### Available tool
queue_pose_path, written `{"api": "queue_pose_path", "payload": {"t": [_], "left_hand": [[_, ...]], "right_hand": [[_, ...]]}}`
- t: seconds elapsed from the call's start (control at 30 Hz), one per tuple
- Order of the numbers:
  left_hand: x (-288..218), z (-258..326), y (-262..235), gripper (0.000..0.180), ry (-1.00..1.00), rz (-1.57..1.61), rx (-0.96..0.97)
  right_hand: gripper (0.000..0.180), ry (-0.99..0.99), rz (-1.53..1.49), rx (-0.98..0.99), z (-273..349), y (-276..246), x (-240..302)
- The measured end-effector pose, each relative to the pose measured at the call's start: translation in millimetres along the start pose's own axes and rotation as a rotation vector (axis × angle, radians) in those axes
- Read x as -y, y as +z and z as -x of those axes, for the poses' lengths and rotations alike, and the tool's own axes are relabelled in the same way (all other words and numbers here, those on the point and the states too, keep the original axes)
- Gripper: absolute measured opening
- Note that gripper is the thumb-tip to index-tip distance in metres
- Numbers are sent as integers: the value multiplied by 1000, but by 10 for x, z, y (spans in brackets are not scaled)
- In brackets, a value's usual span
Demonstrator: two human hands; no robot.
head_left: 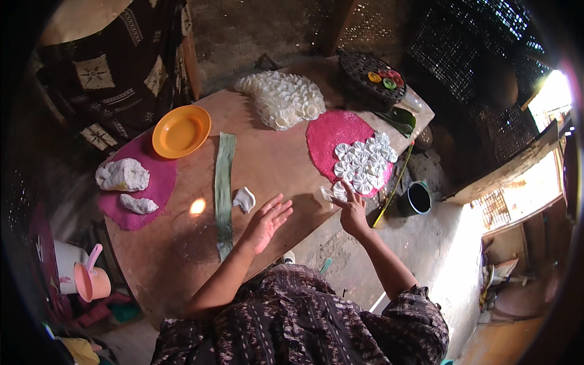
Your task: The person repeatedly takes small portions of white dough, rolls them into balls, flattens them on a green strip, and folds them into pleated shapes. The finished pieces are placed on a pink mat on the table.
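My left hand (pixel 268 224) is held open over the table near its front edge, fingers stretched and empty. Beside it lies a small flat piece of white dough (pixel 244 199). At the table's right front edge, my right hand (pixel 353 214) has its thumb and index finger on a pleated white dough rosette (pixel 341 191). A small whitish translucent piece (pixel 326 194) shows just left of those fingers. Several similar rosettes (pixel 361 159) lie close together on a round pink sheet (pixel 322 137), covering its right part.
A heap of white curled pieces (pixel 286 100) sits at the back beside a dark round tray (pixel 371 76). A green leaf strip (pixel 224 182) crosses the table. Left are an orange plate (pixel 182 131) and a dough lump (pixel 123 175) on a magenta sheet (pixel 168 176). A black bucket (pixel 416 199) stands right.
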State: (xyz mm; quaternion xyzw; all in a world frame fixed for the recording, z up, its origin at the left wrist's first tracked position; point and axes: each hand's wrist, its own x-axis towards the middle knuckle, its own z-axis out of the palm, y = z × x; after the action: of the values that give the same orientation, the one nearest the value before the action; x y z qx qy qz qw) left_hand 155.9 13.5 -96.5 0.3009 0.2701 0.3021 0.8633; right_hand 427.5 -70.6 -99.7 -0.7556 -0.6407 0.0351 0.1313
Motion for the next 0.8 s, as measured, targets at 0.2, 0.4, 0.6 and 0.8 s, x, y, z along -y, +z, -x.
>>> {"api": "queue_pose_path", "payload": {"t": [0.2,0.4,0.6,0.8], "left_hand": [[43,-178,173,52,38,170,-44],[-111,-112,34,31,72,254,-38],[-361,47,-202,22,141,314,-46],[-309,-7,-239,81,451,-268,-310]], "right_hand": [[43,-202,-351,-65,-161,-212,472],[63,-422,203,-139,-43,-169,984],[69,-300,-763,214,-350,-92,1141],[67,-547,-52,-8,-353,-70,1392]]}}
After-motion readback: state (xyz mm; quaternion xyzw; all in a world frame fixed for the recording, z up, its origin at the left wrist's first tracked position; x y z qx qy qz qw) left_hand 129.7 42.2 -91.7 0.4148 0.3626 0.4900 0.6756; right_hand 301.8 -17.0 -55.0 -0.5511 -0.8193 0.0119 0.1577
